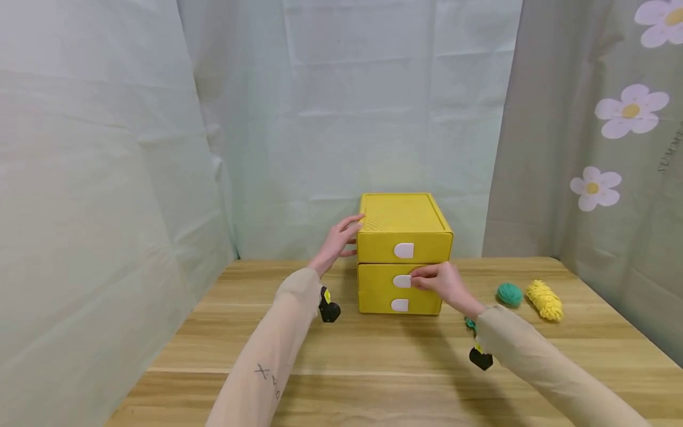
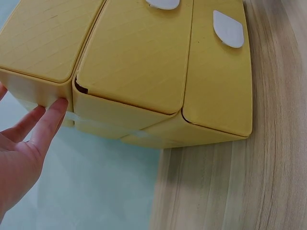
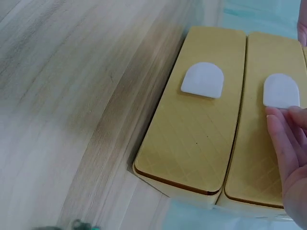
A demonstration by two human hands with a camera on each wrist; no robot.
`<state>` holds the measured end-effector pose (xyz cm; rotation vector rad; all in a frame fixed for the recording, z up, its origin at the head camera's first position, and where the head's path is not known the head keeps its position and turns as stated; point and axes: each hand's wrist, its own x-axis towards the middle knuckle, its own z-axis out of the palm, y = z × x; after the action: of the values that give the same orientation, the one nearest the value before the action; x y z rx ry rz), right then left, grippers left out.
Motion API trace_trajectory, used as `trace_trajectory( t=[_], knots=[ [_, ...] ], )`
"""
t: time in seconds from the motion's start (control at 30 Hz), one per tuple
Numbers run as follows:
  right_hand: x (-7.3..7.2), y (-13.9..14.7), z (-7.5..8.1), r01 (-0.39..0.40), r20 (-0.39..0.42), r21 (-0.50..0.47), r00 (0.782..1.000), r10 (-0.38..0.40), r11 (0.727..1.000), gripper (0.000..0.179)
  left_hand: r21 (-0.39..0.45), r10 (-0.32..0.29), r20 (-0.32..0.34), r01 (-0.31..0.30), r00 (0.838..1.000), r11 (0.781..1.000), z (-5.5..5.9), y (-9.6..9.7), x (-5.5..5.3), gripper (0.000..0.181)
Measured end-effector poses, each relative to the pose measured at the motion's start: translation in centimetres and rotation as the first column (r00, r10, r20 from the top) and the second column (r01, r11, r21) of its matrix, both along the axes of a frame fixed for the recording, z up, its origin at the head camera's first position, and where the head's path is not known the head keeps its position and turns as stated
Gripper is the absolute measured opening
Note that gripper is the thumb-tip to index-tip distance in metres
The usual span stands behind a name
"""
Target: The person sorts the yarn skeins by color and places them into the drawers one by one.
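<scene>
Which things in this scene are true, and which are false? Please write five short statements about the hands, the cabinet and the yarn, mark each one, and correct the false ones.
1. The right hand holds the white pull tab of the middle drawer. True.
2. The yellow yarn skein lies right of the green yarn ball. True.
3. The left hand holds the green yarn ball. False: it touches the yellow drawer cabinet.
4. The cabinet stands right of both yarns. False: it stands left of them.
5. Three white pull tabs show on the cabinet. True.
</scene>
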<state>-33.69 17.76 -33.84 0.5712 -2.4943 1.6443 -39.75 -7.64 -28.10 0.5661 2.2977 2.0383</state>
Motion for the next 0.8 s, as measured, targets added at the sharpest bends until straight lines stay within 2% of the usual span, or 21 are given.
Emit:
trace_trajectory(
  t=[0.13, 0.37, 0.8],
  knots=[
    [0.2, 0.1, 0.3, -0.015, 0.004, 0.009, 1.000, 0.015, 1.000, 0.014, 0.006, -0.019, 0.017, 0.019, 1.000, 1.000, 0.6, -0.1, 0.3, 0.043],
    [0.8, 0.4, 0.3, -0.084, 0.021, 0.004, 0.996, 0.084, 0.996, 0.016, -0.014, -0.046, 0.039, 0.046, 0.998, 0.999, 2.0, 0.0, 2.3, 0.045],
    [2.0, 0.6, 0.5, -0.122, -0.006, 0.051, 0.993, 0.122, 0.991, 0.015, -0.009, -0.052, 0.037, 0.052, 0.998, 0.999, 2.0, -0.1, 2.5, 0.044]
  ],
)
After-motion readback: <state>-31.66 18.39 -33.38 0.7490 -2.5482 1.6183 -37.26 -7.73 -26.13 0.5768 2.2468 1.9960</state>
